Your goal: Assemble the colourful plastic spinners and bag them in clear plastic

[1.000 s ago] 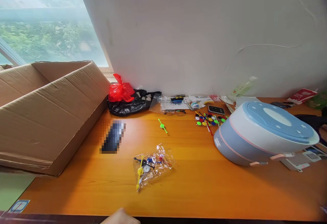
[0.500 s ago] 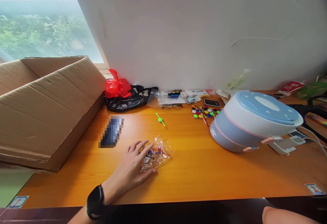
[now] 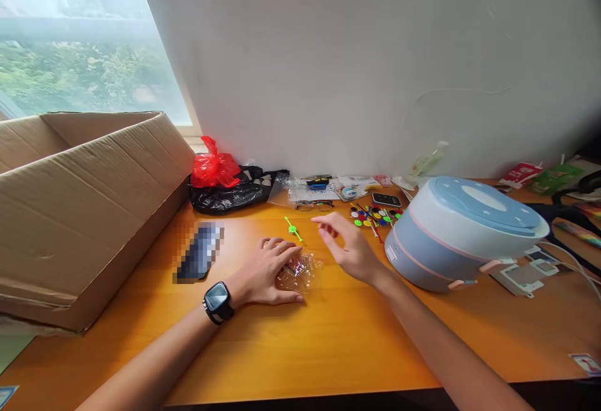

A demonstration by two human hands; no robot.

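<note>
An orange wood desk (image 3: 328,348) set against a plain white wall (image 3: 352,54), beside a bright window (image 3: 84,54).
Soft daylight comes in from the window at the upper left, where blurred green trees show through the glass. The wall carries a few faint marks and a thin pale line. The glossy desktop shows soft shadows, and a sliver of pale green floor (image 3: 9,345) appears at the lower left.

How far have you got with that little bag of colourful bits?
Done: coloured pieces lie spread out farther back, and one green stick sits alone. In hand: the left hand rests on the clear bag, and the right hand hovers open beside it. Left: the bag's pieces look to be inside.
</note>
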